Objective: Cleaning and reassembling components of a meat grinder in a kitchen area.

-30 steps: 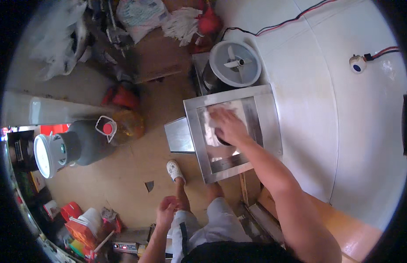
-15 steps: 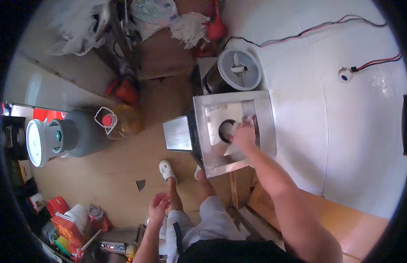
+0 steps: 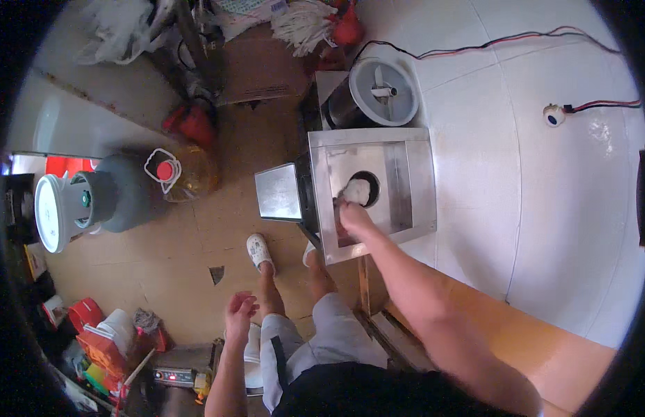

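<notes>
A square stainless-steel hopper (image 3: pixel 421 198) with a sunken middle and a dark round opening (image 3: pixel 374 182) stands at the centre right. Inside its near left part is my right hand (image 3: pixel 351 219), fingers closed on a whitish, crumpled piece that looks like a cloth (image 3: pixel 357 191). The piece lies partly over the round opening. My fingertips are partly hidden by the hand itself. Low in front of my legs hangs my left hand (image 3: pixel 240 313), loosely curled with fingers apart and nothing seen in it.
A dark cylinder with a clear rim and a blade-like fitting (image 3: pixel 383 91) stands behind the hopper. A metal box (image 3: pixel 278 192) juts out at its left. An oil jug (image 3: pixel 190 177) and grey gas cylinder (image 3: pixel 128 192) stand on the floor. Wires (image 3: pixel 475 52) cross the white surface.
My right hand has moved left and slightly down within the hopper, with the whitish piece now visible by the opening. My left hand has shifted slightly left and up. The view has shifted slightly.
</notes>
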`<move>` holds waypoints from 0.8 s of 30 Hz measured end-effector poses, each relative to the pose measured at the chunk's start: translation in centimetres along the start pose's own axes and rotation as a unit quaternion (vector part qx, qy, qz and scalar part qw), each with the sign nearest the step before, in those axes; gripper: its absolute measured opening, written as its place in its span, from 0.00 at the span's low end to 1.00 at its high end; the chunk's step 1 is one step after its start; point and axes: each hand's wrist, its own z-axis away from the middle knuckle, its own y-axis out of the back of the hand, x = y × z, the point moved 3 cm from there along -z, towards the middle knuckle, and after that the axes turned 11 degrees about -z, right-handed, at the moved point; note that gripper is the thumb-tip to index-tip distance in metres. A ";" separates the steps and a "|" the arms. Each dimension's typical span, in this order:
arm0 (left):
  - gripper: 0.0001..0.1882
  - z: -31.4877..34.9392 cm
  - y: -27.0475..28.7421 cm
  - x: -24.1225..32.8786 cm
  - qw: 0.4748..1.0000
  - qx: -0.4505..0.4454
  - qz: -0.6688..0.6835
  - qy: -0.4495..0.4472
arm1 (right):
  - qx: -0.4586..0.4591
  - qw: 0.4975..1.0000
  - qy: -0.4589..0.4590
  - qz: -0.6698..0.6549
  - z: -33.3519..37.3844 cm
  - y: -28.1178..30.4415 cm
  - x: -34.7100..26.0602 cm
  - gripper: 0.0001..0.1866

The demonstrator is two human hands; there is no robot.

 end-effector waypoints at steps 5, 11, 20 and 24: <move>0.11 0.8 -2.2 2.1 0.998 0.020 -0.028 0.043 | 0.153 0.988 0.018 0.012 6.5 4.2 -7.9 0.23; 0.10 -0.3 -6.0 4.0 0.998 -0.021 -0.060 0.002 | 0.365 0.917 0.162 -0.022 9.5 14.4 -8.0 0.13; 0.09 1.1 -9.9 5.1 0.995 -0.040 -0.088 0.004 | 0.426 0.887 0.171 0.048 1.8 10.2 -5.6 0.37; 0.10 0.8 -9.4 3.5 0.991 -0.044 -0.130 0.011 | 0.461 0.862 0.121 0.174 -0.5 9.8 -8.3 0.32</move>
